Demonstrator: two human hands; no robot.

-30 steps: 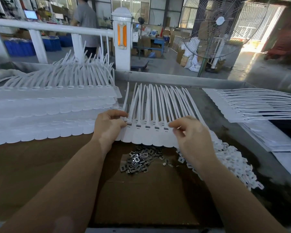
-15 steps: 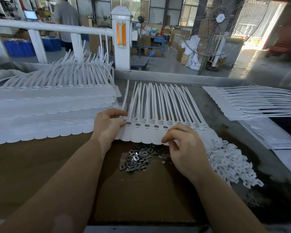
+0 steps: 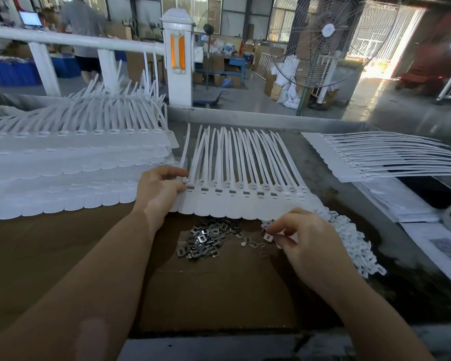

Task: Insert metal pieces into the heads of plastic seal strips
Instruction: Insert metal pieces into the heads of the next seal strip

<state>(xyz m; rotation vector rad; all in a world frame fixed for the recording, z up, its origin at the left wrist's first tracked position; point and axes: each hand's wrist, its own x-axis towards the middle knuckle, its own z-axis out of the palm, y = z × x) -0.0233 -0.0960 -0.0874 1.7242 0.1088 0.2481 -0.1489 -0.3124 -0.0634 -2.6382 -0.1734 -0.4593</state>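
A row of joined white plastic seal strips (image 3: pixel 245 204) lies across the table's middle, tails pointing away. Several of their heads show dark metal inserts. My left hand (image 3: pixel 159 188) holds the row's left end, thumb and fingers at the first head. A heap of small metal pieces (image 3: pixel 206 238) lies on the cardboard just below the row. My right hand (image 3: pixel 302 235) hovers right of that heap, fingertips pinching a small white piece (image 3: pixel 268 237) beside a pile of white plastic caps (image 3: pixel 354 243).
Stacked sheets of seal strips (image 3: pixel 71 162) fill the left of the table, another stack (image 3: pixel 375 160) lies at right. Brown cardboard (image 3: pixel 219 295) covers the near table. A white railing post (image 3: pixel 179 58) and a standing fan (image 3: pixel 320 40) rise beyond the far edge. A person walks at back left.
My right hand has drawn back from the strip heads, down and right to the loose pieces, and now pinches a small white piece. My left hand has stayed on the row's left end.
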